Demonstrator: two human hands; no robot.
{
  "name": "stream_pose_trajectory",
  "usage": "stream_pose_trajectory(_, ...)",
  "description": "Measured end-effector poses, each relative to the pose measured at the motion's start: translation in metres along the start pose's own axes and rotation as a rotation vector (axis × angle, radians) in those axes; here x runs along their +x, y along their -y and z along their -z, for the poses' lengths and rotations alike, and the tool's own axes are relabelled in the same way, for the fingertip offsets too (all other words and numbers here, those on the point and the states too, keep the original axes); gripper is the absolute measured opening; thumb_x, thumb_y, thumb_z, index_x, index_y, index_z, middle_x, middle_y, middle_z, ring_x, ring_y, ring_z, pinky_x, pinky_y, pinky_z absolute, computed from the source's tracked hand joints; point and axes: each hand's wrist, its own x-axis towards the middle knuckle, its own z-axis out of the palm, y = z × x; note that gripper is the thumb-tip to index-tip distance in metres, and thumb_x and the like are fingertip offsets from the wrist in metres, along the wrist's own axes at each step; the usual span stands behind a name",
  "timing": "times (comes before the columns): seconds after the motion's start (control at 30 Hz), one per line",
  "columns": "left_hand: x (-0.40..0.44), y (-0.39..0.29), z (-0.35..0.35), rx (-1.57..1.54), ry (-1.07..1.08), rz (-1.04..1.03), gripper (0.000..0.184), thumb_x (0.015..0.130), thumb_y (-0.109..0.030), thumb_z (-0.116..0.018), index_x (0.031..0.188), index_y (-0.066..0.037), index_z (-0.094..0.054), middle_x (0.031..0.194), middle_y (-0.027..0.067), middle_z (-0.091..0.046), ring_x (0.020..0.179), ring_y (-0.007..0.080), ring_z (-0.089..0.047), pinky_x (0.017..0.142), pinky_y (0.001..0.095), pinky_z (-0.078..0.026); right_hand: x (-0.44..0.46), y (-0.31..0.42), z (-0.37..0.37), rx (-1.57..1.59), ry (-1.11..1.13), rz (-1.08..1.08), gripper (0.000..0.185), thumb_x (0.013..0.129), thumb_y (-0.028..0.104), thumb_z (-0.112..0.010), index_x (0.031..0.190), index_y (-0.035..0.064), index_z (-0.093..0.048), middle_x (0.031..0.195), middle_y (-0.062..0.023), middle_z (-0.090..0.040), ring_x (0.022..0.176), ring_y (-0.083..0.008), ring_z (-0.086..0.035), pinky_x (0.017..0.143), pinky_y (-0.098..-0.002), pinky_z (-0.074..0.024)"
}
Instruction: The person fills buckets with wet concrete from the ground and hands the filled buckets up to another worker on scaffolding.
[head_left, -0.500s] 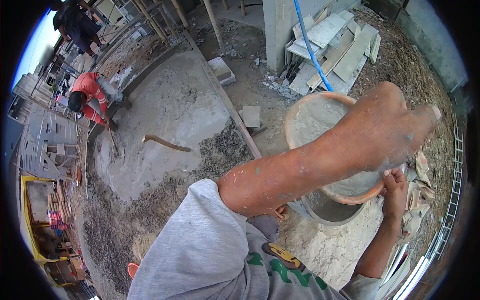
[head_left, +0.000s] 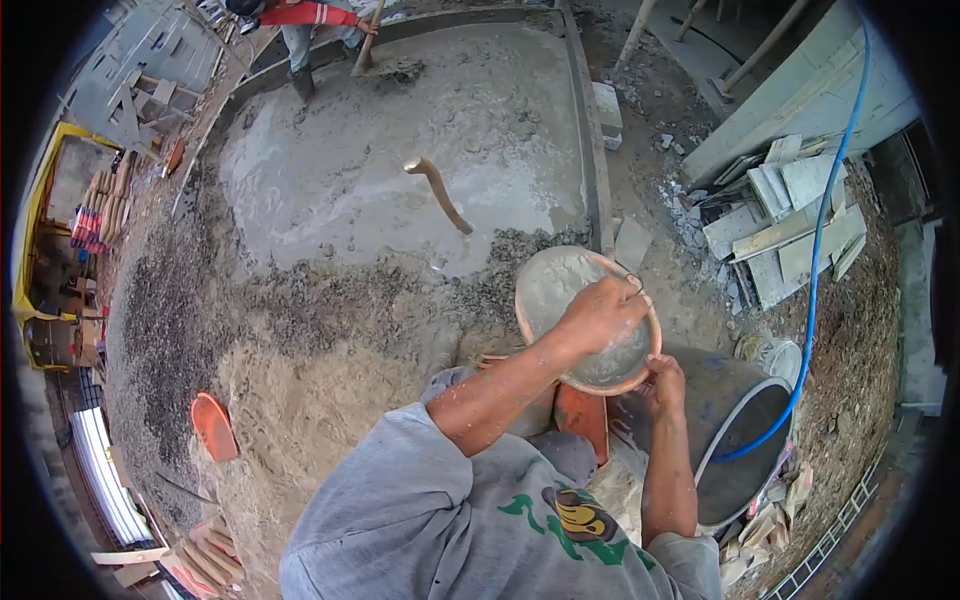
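Observation:
A round basin (head_left: 560, 283) with an orange rim and a grey, cement-coated inside is held tilted in front of my body. My left hand (head_left: 603, 316) reaches across the basin, its fingers curled at the right side of the rim. Lower on the same rim, my right hand (head_left: 664, 386) grips with bent fingers. Beside my right forearm stands a large grey drum (head_left: 783, 420), its mouth dark inside. A blue hose (head_left: 822, 235) runs down into the drum. Below the basin, part of an orange object (head_left: 582, 418) shows; its kind is hidden.
Wet concrete (head_left: 400, 120) fills a framed bed ahead, with a curved stick (head_left: 440, 195) standing in it. A co-worker in red sleeves (head_left: 310, 14) works at its far edge with a long-handled tool. Broken boards (head_left: 795, 220) lie right; an orange scoop-shaped container (head_left: 213, 427) lies left.
The basin has come away from above the drum, to the left. My left arm has drawn back from far right to the basin rim. The view has turned.

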Motion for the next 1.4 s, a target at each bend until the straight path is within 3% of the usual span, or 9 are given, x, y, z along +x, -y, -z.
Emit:
stream_pose_trajectory(0.23,0.017,0.193,0.208,-0.028,-0.407,0.321,0.028,0.084,-0.029,-0.054,0.085,-0.004,-0.066,0.062,0.0162,-0.057,0.057,0.0264,-0.055,0.059,0.0363,-0.043,0.09,-0.071,-0.279,-0.305,0.018,-0.188,0.007,0.085,0.009,-0.056,0.083,0.0035,-0.052,0.066,-0.0068,-0.054,0.049,-0.0176,-0.053,0.042,-0.0312,-0.0484)
stream_pose_trajectory(0.53,-0.033,0.325,0.384,-0.324,-1.057,0.456,0.026,0.087,-0.029,-0.054,0.084,-0.006,-0.066,0.058,0.0034,-0.052,0.056,0.0139,-0.049,0.057,0.0318,-0.041,0.095,-0.109,-0.552,-0.629,0.176,-0.022,0.013,0.083,0.005,-0.058,0.073,-0.0007,-0.053,0.061,-0.0079,-0.053,0.046,-0.0171,-0.053,0.037,-0.0289,-0.0459)
stream_pose_trajectory(0.6,-0.038,0.345,0.407,-0.469,-1.152,0.41,0.025,0.089,-0.03,-0.054,0.082,-0.008,-0.063,0.062,-0.0006,-0.05,0.06,0.0104,-0.045,0.059,0.0292,-0.038,0.084,-0.106,-0.599,-0.678,0.249,0.11,0.008,0.083,0.004,-0.056,0.077,-0.0004,-0.052,0.062,-0.0085,-0.054,0.046,-0.0166,-0.053,0.038,-0.028,-0.0461)
stream_pose_trajectory(0.73,-0.06,0.407,0.457,-0.843,-1.361,0.155,0.025,0.091,-0.035,-0.051,0.081,-0.013,-0.056,0.066,-0.0058,-0.045,0.07,0.0084,-0.047,0.065,0.031,-0.037,0.075,-0.119,-0.667,-0.963,0.334,0.564,0.009,0.073,0.002,-0.057,0.076,0.0007,-0.049,0.07,-0.0181,-0.058,0.065,-0.0322,-0.06,0.06,-0.0417,-0.0486)
stream_pose_trajectory(0.83,-0.078,0.438,0.482,-1.012,-1.405,0.227,0.026,0.092,-0.039,-0.049,0.082,-0.015,-0.052,0.065,-0.0053,-0.043,0.074,0.0115,-0.052,0.068,0.0367,-0.038,0.007,-0.092,-0.703,-1.071,0.458,0.771,0.007,0.073,0.002,-0.054,0.078,0.0,-0.05,0.073,-0.0236,-0.058,0.073,-0.039,-0.06,0.069,-0.0449,-0.0457)
stream_pose_trajectory(1.0,-0.086,0.392,0.471,-1.313,-1.358,0.051,0.027,0.092,-0.043,-0.046,0.091,-0.016,-0.049,0.065,-0.0039,-0.043,0.077,0.0155,-0.053,0.073,0.0441,-0.041,-0.038,-0.065,-0.724,-1.023,0.687,1.142,0.008,0.075,0.002,-0.056,0.081,-0.0003,-0.051,0.078,-0.0219,-0.058,0.074,-0.0396,-0.058,0.065,-0.0455,-0.045)
stream_pose_trajectory(1.23,-0.05,0.27,0.407,-1.438,-1.124,-0.254,0.029,0.093,-0.044,-0.045,0.095,-0.015,-0.048,0.067,-0.0033,-0.042,0.079,0.0153,-0.052,0.08,0.0441,-0.04,-0.069,0.062,-0.637,-0.913,0.593,1.456,0.009,0.076,0.002,-0.058,0.08,-0.0007,-0.051,0.075,-0.0199,-0.057,0.068,-0.0366,-0.056,0.062,-0.0417,-0.0448)
stream_pose_trajectory(1.3,-0.037,0.223,0.387,-1.399,-1.01,-0.3,0.028,0.093,-0.043,-0.045,0.092,-0.014,-0.049,0.067,-0.0031,-0.043,0.079,0.0152,-0.053,0.081,0.0438,-0.041,-0.075,0.111,-0.579,-0.893,0.493,1.375,0.009,0.077,0.002,-0.059,0.079,0.0002,-0.05,0.071,-0.0163,-0.055,0.063,-0.0322,-0.054,0.057,-0.0418,-0.0437)
stream_pose_trajectory(1.4,-0.01,0.142,0.34,-1.257,-0.784,-0.335,0.027,0.095,-0.038,-0.045,0.087,-0.013,-0.051,0.066,-0.0029,-0.045,0.079,0.0152,-0.055,0.081,0.0425,-0.044,-0.074,0.169,-0.459,-0.601,0.269,1.065,0.01,0.08,0.007,-0.062,0.081,0.002,-0.053,0.065,-0.0044,-0.052,0.056,-0.0137,-0.048,0.053,-0.0277,-0.0409)
